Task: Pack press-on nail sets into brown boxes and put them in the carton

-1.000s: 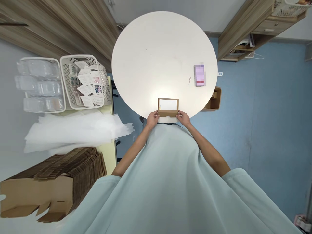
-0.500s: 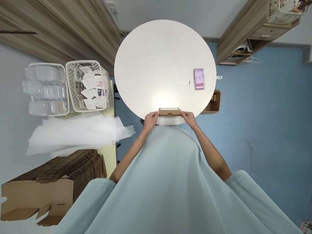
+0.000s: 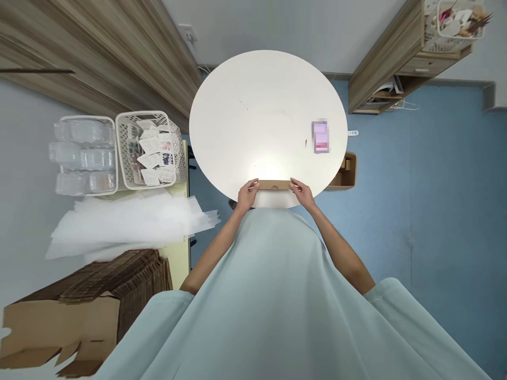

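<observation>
Grip is closed at both ends: the box is held by the left hand and right hand, its long axis spanned between them, neither nearer, by the near edge of the desk.

Matt cardboard box, seemingly smooth.

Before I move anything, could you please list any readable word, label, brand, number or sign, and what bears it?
No text can be read.
Cards in a white basket: printing too small.
Purple rectangular item on the table: blurred.
White strip beside the table: marks too small.
Small cardboard box: no visible lettering.
</observation>
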Demonstrator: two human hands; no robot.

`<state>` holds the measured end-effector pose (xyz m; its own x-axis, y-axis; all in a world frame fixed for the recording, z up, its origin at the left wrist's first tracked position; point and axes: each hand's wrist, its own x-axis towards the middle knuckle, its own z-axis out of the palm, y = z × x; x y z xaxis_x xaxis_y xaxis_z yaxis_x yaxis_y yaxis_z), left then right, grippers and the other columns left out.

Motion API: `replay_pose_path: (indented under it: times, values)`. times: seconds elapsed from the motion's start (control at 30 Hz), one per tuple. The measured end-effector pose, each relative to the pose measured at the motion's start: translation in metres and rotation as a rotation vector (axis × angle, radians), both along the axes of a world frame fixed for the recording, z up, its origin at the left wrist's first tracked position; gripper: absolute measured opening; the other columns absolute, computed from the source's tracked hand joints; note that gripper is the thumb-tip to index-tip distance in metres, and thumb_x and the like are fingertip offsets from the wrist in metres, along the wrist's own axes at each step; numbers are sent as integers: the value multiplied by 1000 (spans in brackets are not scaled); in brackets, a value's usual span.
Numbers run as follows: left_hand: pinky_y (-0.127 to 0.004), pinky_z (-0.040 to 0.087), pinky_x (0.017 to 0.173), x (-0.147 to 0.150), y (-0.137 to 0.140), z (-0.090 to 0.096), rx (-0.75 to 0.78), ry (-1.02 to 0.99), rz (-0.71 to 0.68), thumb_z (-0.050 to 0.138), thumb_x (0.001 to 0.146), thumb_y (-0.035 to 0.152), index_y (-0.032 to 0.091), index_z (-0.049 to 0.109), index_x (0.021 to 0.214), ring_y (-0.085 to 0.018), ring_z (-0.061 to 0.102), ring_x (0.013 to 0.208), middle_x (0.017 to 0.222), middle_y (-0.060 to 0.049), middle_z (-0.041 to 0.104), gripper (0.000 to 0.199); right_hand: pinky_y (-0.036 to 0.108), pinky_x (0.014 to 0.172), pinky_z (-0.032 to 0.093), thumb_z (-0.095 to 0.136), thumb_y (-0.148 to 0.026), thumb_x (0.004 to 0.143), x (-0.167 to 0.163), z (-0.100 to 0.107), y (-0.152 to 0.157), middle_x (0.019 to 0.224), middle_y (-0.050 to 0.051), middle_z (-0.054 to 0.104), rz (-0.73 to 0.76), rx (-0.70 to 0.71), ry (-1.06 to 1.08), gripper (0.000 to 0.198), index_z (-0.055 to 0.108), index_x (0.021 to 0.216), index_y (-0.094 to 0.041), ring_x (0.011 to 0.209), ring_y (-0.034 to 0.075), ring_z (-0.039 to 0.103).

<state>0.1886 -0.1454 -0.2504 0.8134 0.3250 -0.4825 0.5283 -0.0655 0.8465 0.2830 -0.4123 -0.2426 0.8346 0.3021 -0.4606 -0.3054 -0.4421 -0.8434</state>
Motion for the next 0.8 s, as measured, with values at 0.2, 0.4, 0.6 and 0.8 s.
replay_pose_path:
  times: [0.2,0.4,0.6,0.8]
  values:
    - [-37,60,92,3,-1,-4,33,-15,4,64,101,49,19,73,137,-23,72,100,123,-13,76,47,49,109,58,62,-71,97,-3,-10,3,147,11,71,-19,-14,-4,68,70,148,-27,119,28,71]
    - [-39,59,96,-2,1,1,17,20,-41,79,92,46,18,67,148,-23,73,99,131,-14,74,64,45,107,59,69,-64,96,-9,-5,0,149,11,67,33,-38,14,71,63,156,-28,114,25,71]
    - [-39,59,95,-7,0,3,-16,40,-50,83,87,50,20,70,147,-24,74,99,134,-14,73,68,45,105,60,70,-63,95,-9,-5,-5,148,12,66,21,24,45,67,66,152,-28,115,26,69]
    - [-38,59,94,-7,-5,-4,-39,98,37,84,84,54,21,73,143,-22,75,94,130,-13,74,68,44,101,62,69,-67,95,0,-15,-5,141,13,67,19,63,6,63,71,144,-28,113,26,70]
